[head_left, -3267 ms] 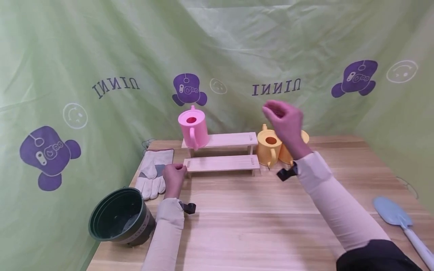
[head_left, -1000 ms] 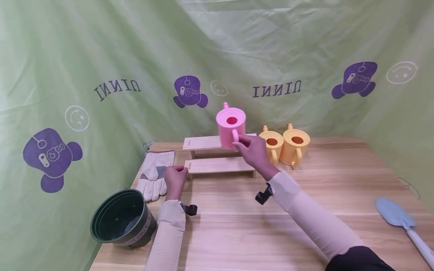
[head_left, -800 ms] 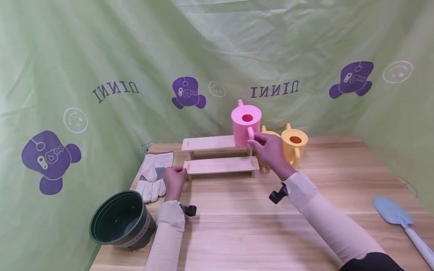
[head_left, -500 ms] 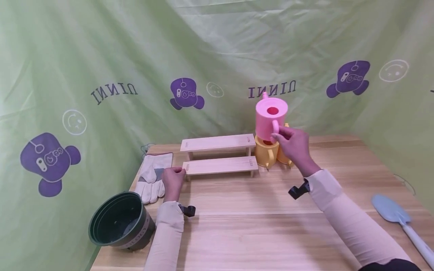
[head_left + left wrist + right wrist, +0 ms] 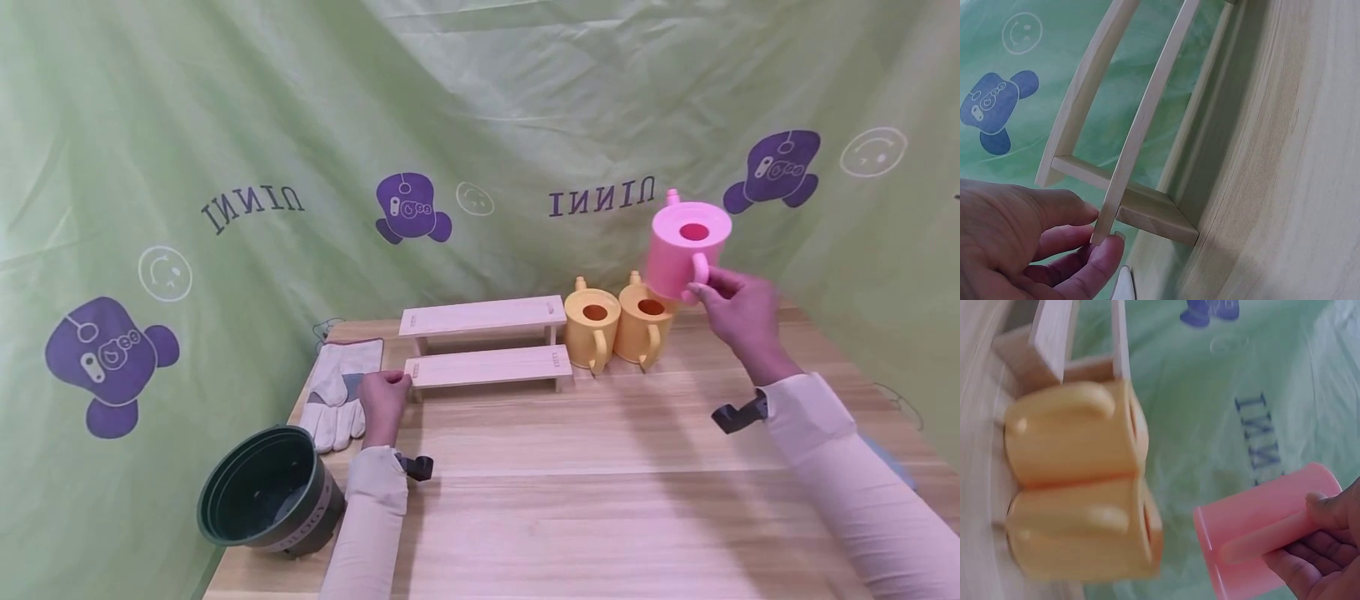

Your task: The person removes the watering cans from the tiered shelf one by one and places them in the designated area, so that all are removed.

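A pink watering can (image 5: 678, 254) hangs in the air at the right, upright, its handle pinched by my right hand (image 5: 746, 317). Below and left of it, two yellow watering cans (image 5: 591, 329) (image 5: 642, 325) stand side by side on the table, against the right end of a two-step wooden shelf (image 5: 487, 367). My left hand (image 5: 385, 404) pinches the front left corner of the lower step; in the left wrist view thumb and fingers (image 5: 1094, 269) meet around the board's end. Both steps of the shelf carry nothing.
White and grey work gloves (image 5: 337, 400) lie left of the shelf. A dark green pot (image 5: 315, 508) stands at the table's left edge. A blue trowel (image 5: 888, 458) is mostly hidden behind the right sleeve. A green printed curtain (image 5: 480, 100) hangs behind the table (image 5: 540, 517).
My right hand has taken the pink watering can by its handle from the upper step and carried it right, past the yellow cans. My left hand stays at the shelf corner.
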